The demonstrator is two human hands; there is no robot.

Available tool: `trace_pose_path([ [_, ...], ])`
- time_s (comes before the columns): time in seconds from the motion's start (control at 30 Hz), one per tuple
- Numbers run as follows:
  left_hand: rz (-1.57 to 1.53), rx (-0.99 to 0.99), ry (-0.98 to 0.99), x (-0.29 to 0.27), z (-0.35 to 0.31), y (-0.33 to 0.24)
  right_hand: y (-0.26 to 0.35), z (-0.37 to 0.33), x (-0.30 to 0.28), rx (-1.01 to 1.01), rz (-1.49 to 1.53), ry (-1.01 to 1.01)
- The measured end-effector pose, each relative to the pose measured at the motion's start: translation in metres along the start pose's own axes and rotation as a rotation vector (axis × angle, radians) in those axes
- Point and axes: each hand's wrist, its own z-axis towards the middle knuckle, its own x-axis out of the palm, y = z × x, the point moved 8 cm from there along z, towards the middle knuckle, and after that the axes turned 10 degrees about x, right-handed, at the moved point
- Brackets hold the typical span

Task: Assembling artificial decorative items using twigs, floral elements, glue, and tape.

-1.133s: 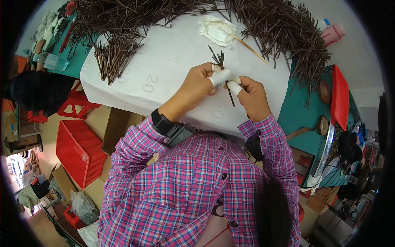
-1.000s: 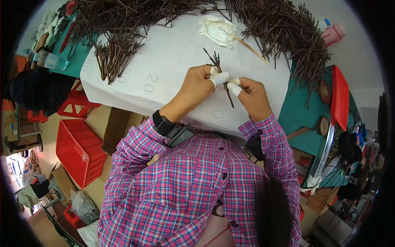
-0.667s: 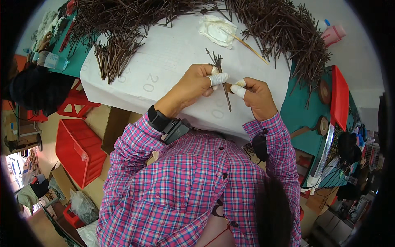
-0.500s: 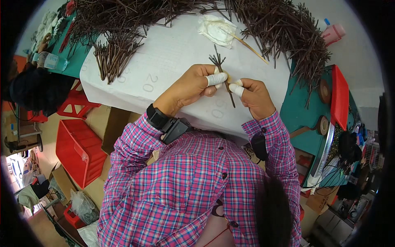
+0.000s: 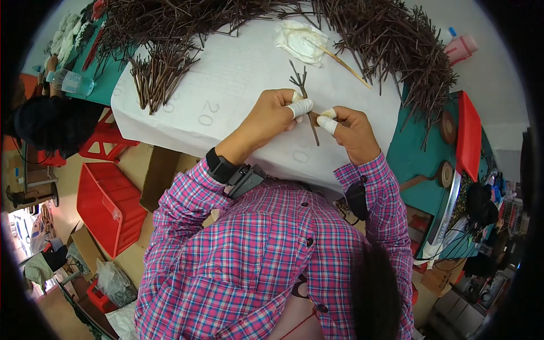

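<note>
A broad, flat white paper sheet (image 5: 226, 62) covers the upper middle of the frame, over a green tabletop (image 5: 422, 161) that shows at both sides. Its near edge slopes down from the left and passes beneath the forearms; its right edge runs down just beyond the right hand (image 5: 357, 133). Tangled heaps of thin dark brown twigs (image 5: 391, 51) bound the sheet at the top and upper right, and a smaller fanned bundle of brown stems (image 5: 158, 82) lies at the upper left. Between that bundle and the left hand (image 5: 273, 113) a stretch of sheet gives room sideways.

A deep red plastic crate (image 5: 110, 209) sits tilted at the left, its contents hidden from view, with an open brown cardboard box (image 5: 85, 243) below it. A shallow red plastic tray (image 5: 468, 136) stands at the right edge, near two brown tape rolls (image 5: 445, 173). A clear plastic bottle (image 5: 72, 84) lies at the upper left.

Near the centre, the white-wrapped thumb and fingers of the left hand pinch a single forked dark brown twig (image 5: 314, 131) around mid-stem. Its branching tip rises above the grip and its straight end points down below it. The right hand, also white-wrapped, pinches a short brown strip (image 5: 315, 118) that reaches the stem just beside the left thumb.
</note>
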Motion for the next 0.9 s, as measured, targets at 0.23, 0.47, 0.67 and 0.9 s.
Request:
trace_pose_path([
  [0.23,-0.254,-0.061,0.029,0.011,-0.003,-0.002,-0.008,0.003,0.004,0.067,-0.037,0.044],
  [0.47,0.241,0.094,-0.053,0.001,-0.001,-0.001,0.003,-0.001,0.007,-0.015,-0.083,-0.002],
  [0.67,-0.081,-0.074,0.041,0.003,-0.002,0.003,-0.003,0.001,0.000,0.030,0.016,0.051],
  [0.9,-0.369,-0.099,0.032,0.012,-0.002,0.002,-0.008,0.004,0.007,0.084,-0.016,0.085],
])
